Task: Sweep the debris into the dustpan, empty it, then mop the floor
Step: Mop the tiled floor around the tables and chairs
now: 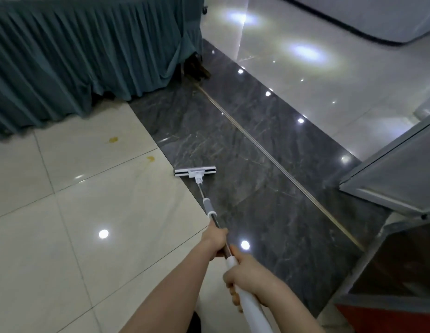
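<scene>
A flat mop with a white head lies on the dark grey marble strip, right at its border with the cream tiles. Its metal and white handle runs back toward me. My left hand is closed around the metal shaft. Lower down, my right hand grips the white end of the handle. Two yellowish stains mark the cream tiles left of the mop head. No dustpan or broom is in view.
A table with a pleated teal skirt fills the far left, dark legs showing at its corner. A brass seam crosses the marble strip. A glass door with a metal frame stands open on the right above a red-edged base.
</scene>
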`<state>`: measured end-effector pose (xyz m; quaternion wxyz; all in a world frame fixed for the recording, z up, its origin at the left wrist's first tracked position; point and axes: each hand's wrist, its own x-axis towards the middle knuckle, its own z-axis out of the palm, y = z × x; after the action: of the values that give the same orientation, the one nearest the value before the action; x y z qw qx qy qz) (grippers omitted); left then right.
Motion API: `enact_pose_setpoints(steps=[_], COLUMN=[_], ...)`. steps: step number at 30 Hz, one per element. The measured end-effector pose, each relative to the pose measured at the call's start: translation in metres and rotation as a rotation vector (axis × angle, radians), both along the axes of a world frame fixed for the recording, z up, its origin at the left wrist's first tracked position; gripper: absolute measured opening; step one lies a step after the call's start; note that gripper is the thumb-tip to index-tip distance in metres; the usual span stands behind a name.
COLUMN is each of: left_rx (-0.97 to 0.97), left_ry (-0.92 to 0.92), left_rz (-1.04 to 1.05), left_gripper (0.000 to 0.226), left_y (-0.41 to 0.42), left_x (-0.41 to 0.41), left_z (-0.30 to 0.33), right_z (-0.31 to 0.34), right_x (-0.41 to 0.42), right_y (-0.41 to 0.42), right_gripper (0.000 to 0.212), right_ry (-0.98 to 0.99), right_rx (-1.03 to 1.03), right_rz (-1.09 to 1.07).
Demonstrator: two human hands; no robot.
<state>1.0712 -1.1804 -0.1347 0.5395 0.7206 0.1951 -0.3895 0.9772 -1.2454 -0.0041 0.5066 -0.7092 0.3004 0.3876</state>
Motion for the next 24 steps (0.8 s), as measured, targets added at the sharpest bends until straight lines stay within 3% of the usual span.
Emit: enact_pose_setpoints(steps=[4,7,10,15,24], left_rx=[0.034,0.025,0.003,0.015,0.109], left_ry=[-0.018,-0.007,0.023,0.032,-0.011], left_rz=[0.044,0.075,0.138,0.228,0.26], left_gripper=[0.026,0.039,0.037,0.036,0.041], left_y=[-0.005,-0.012,-0.02,-0.035,-0.025], left_x=[-0.049,-0.108,-0.173,-0.245,-0.239], left_z=[0.009,0.01,0.018,0.018,-0.001], right_z=[0.005,0.009,0.01,0.012,-0.014], right_x=[-0.044,-0.097,-0.154,-0.213,-0.216], right_y=[-0.014,-0.03,-0.048,-0.075,-0.059], right_gripper=[0.066,0.069,0.081,0.082,0.079], right_ry=[0.013,0.053,0.082,0.102,0.021], right_rx=[0.034,0.028,0.04,0.062,0.028], right_rz=[0.048,0.13,0.199,0.309,0.29])
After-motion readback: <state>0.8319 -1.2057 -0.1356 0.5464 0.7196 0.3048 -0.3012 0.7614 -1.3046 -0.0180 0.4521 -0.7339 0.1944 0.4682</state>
